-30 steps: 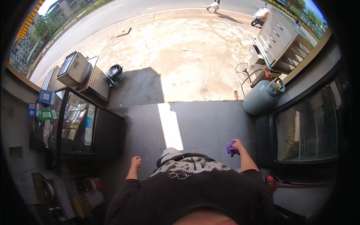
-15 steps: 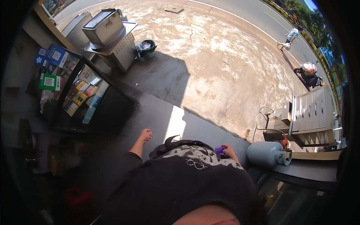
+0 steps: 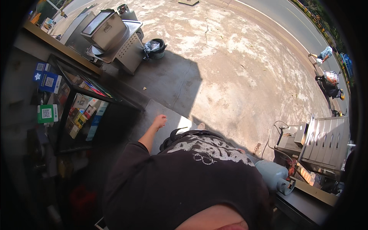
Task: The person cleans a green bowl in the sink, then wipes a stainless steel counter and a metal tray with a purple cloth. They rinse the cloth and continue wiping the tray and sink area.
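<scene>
My left hand [image 3: 160, 121] hangs out in front of my body on the left, over the grey floor. Its fingers are curled into a loose fist, and nothing shows in it. Nearest to it on the left stands a dark-framed glass display case [image 3: 82, 111] with small coloured boxes inside. The front of my dark shirt [image 3: 184, 176] fills the lower middle and hides my right hand, so what it holds now does not show.
A gas cylinder [image 3: 273, 174] lies at the right, beside a metal drawer cabinet [image 3: 324, 140]. Far left are a steel cart [image 3: 124, 57] and a bin [image 3: 156, 53]. A parked motorbike [image 3: 326, 86] and a walking person [image 3: 325, 55] are at the far right.
My body has moved forward and the view has turned. My left hand has swung forward. My right hand, which held a purple cloth, has gone behind my shirt. The walking person is farther right.
</scene>
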{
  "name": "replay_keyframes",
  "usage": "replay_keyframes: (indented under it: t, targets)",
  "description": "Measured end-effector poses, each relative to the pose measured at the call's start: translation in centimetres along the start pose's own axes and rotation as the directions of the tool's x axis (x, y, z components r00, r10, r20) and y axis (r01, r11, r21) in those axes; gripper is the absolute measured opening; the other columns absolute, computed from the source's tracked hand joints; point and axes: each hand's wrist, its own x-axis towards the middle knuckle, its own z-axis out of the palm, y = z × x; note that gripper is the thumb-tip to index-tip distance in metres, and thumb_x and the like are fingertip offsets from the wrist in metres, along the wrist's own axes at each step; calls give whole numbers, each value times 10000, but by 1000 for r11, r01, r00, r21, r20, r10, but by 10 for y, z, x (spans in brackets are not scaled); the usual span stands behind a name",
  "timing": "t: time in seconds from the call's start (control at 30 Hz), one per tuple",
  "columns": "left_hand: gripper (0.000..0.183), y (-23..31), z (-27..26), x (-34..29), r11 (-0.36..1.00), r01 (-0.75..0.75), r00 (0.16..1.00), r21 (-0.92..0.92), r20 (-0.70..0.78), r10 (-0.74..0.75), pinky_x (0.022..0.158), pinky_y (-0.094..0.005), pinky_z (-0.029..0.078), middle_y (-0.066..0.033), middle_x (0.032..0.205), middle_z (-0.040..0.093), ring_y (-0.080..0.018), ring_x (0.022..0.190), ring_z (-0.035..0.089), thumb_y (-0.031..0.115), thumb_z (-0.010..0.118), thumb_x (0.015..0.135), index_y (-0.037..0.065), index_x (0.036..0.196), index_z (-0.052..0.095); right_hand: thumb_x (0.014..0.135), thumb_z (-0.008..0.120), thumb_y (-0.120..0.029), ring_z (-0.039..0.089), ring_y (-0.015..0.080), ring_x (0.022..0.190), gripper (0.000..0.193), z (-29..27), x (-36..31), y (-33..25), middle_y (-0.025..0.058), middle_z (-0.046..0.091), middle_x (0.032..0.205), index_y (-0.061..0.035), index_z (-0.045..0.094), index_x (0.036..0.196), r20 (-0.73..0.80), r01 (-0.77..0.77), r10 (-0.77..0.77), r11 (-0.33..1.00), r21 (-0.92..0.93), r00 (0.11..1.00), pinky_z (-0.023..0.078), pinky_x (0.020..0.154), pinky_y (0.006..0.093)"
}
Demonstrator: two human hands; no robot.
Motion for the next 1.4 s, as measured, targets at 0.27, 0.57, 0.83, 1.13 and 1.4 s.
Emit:
replay_keyframes:
  t: [0.27,0.57,0.83,1.13,1.4]
  targets:
    - [304,-26,-16,18,943,252,948,-218,-141,-286,454,-265,443,-42,788,592,-155,578,566,108,572,789,81,1092,572,612,507,86,645,233,847,468,-64,151,-196,147,671,945,16,654,1050,63,208,-198,948,-242,978,515,775,300]
    - [214,41,-46,195,892,247,950,-379,-85,-299,445,-245,437,-19,760,579,-112,548,555,99,556,840,112,1054,567,588,494,61,631,234,831,510,-46,303,-365,148,659,932,17,639,1075,6,366,-371,912,-187,929,511,752,295]
    - [294,144,-96,397,862,189,953,-470,-125,-277,386,-248,418,-69,786,595,-133,492,537,94,579,845,33,1131,550,667,525,83,637,192,772,395,14,441,-439,124,669,908,35,637,1042,52,152,-147,981,-120,988,525,700,314]
    - [367,276,-172,542,786,-39,939,-617,-292,-182,599,-298,529,-110,1003,615,-185,735,636,193,508,901,51,1239,488,689,504,126,642,197,751,370,20,639,-637,113,677,864,-1,670,995,189,141,-104,971,-195,977,524,677,320]
    - [302,383,-194,598,432,-216,863,-876,-378,-334,650,-335,538,-155,992,617,-250,787,646,186,492,923,53,1194,489,668,456,118,625,169,683,419,33,837,-936,88,679,811,-34,703,970,337,386,-237,775,-501,911,512,619,299]
